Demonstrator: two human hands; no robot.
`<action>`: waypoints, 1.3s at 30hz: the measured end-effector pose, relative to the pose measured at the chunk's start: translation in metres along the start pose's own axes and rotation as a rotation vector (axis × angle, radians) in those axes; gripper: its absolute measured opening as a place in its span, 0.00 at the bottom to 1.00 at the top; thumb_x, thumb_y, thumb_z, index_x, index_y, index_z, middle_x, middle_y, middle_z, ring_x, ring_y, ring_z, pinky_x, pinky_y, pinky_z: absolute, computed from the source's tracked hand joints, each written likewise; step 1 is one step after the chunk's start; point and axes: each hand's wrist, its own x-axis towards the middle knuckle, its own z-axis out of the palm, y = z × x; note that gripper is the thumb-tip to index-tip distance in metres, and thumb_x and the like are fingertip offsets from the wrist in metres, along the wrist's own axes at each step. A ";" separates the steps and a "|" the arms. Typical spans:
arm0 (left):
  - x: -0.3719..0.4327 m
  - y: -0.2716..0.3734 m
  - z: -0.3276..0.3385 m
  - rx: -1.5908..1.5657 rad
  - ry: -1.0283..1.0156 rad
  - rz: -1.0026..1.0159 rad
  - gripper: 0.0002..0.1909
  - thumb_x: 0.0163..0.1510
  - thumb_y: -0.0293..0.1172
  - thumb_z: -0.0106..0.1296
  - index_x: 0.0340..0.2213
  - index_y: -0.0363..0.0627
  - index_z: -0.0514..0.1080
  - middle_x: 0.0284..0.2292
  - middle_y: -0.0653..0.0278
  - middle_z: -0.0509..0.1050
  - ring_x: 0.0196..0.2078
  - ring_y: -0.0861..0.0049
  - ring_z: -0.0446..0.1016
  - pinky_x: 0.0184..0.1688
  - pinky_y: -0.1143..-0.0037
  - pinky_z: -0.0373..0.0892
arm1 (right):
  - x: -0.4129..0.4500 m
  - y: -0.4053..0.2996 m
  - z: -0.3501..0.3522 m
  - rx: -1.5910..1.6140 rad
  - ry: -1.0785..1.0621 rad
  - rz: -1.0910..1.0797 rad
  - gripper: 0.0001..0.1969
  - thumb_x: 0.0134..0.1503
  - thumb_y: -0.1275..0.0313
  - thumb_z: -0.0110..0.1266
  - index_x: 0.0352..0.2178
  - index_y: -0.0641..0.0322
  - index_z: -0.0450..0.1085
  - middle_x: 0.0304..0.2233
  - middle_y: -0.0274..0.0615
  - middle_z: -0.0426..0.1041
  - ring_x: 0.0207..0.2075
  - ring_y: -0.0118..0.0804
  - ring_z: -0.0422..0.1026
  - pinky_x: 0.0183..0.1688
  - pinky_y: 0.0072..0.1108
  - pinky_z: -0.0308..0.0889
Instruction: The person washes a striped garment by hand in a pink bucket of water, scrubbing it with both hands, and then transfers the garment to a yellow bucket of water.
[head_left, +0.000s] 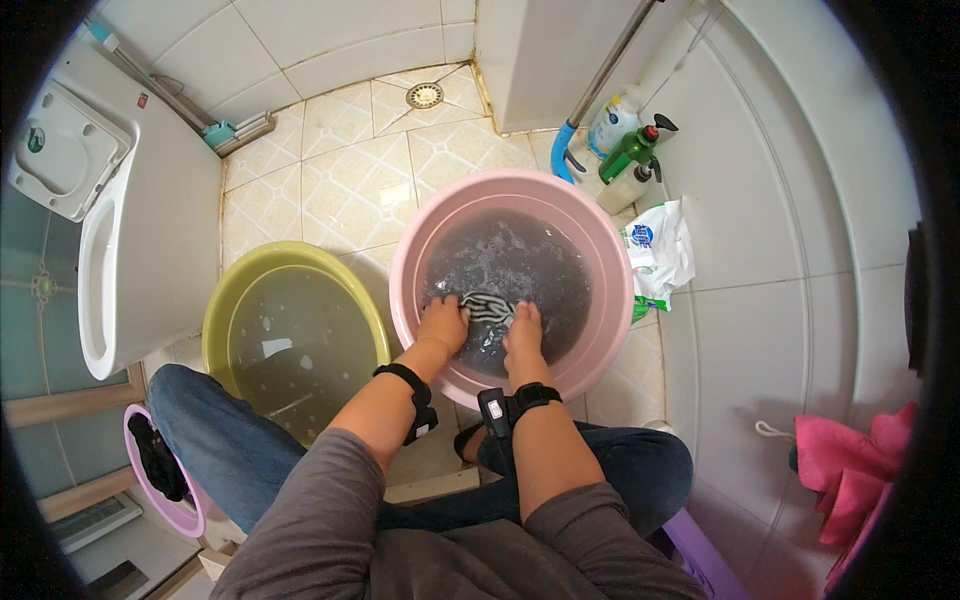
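Observation:
Dark, cloudy water (517, 247) fills much of the pink plastic basin (611, 292) on the tiled floor in front of me. Between my hands, at the water's surface, is a black-and-white striped cloth (489, 307). My left hand (442, 326) grips the cloth's left end. My right hand (524, 334) has hold of its right end, near the basin's front side. Any further part of the cloth is hidden under the murky water. Each forearm wears a black strap with a small device.
Left of the pink basin stands a yellow-green basin (214, 330) of greyish water. A pink-purple basin (196, 517) holds dark fabric (159, 457). Pump bottles (628, 154), a detergent bag (664, 251) and a blue-ended pole (561, 154) stand along the right. A white toilet (172, 187) is at left.

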 end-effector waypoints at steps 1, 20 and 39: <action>-0.005 0.000 0.004 0.123 -0.080 0.033 0.21 0.52 0.41 0.47 0.45 0.41 0.64 0.46 0.47 0.65 0.47 0.51 0.65 0.48 0.62 0.63 | -0.014 -0.001 -0.001 -0.005 -0.002 0.003 0.24 0.58 0.54 0.40 0.52 0.50 0.58 0.54 0.43 0.57 0.52 0.42 0.58 0.50 0.38 0.57; -0.043 0.098 -0.058 -0.283 0.023 0.722 0.15 0.52 0.40 0.47 0.21 0.42 0.71 0.20 0.53 0.72 0.21 0.59 0.71 0.26 0.66 0.67 | -0.045 -0.041 -0.035 -0.238 -0.564 -0.651 0.28 0.57 0.72 0.44 0.57 0.66 0.45 0.42 0.44 0.68 0.44 0.36 0.67 0.49 0.23 0.62; 0.008 0.006 -0.009 -0.045 0.182 0.045 0.17 0.56 0.43 0.40 0.36 0.42 0.68 0.38 0.43 0.70 0.42 0.48 0.68 0.44 0.60 0.64 | -0.015 -0.018 -0.001 0.002 -0.102 -0.111 0.25 0.59 0.57 0.38 0.49 0.66 0.61 0.45 0.46 0.68 0.46 0.40 0.67 0.47 0.27 0.61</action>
